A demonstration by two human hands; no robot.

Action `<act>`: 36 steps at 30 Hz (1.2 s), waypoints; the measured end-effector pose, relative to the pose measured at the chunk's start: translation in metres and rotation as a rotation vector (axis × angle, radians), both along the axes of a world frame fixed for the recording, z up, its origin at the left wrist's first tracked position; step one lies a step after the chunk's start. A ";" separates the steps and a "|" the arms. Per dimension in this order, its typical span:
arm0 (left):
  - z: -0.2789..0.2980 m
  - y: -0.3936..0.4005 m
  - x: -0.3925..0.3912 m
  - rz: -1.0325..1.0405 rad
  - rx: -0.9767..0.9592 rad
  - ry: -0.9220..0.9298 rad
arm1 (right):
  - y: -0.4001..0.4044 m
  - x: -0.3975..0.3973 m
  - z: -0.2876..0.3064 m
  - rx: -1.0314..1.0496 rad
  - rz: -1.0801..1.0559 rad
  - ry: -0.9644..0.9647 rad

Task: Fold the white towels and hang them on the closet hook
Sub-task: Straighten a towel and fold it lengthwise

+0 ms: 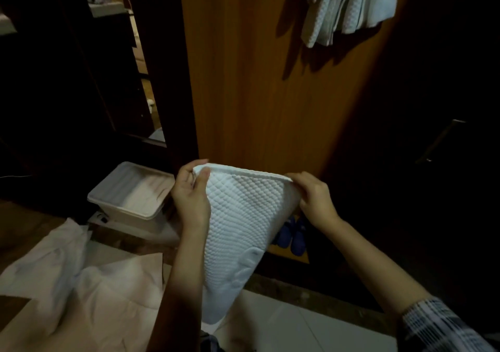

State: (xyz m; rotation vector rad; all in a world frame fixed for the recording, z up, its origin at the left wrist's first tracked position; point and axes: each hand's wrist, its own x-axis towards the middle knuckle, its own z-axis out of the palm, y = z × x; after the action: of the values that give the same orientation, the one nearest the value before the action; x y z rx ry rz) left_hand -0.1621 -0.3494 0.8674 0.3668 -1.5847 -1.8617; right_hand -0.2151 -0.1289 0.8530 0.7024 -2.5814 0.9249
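Observation:
A white quilted towel point(239, 224) hangs folded in front of me, held by its top edge. My left hand point(190, 196) pinches the top left corner between thumb and fingers. My right hand point(315, 196) grips the top right corner. The towel's lower end drops down between my forearms. Several white towels point(349, 5) hang bunched high on the wooden closet panel point(257, 94); the hook itself is hidden behind them.
A pale plastic bin point(132, 193) stands on the floor to the left. White cloth point(81, 284) lies spread at the lower left. Blue shoes point(293, 234) sit at the closet's foot. A dark door with a handle point(439, 142) is on the right.

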 end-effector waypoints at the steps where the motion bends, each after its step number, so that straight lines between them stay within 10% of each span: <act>1: -0.001 0.000 0.000 0.005 -0.023 0.002 | 0.001 -0.002 0.002 0.000 -0.004 0.005; 12: -0.044 -0.010 -0.002 0.170 -0.083 -0.143 | -0.005 0.000 0.056 -0.186 0.202 0.034; 21: -0.050 0.002 -0.006 0.230 0.014 -0.182 | -0.017 0.021 0.100 0.632 0.239 0.018; 36: -0.023 -0.003 -0.010 -0.029 0.099 -0.088 | -0.014 0.002 0.077 0.323 -0.218 -0.343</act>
State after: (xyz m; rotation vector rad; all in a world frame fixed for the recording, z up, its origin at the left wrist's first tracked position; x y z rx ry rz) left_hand -0.1718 -0.3522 0.8446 0.4781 -1.5672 -1.9751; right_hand -0.2132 -0.1430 0.9301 0.3461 -3.0781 0.6086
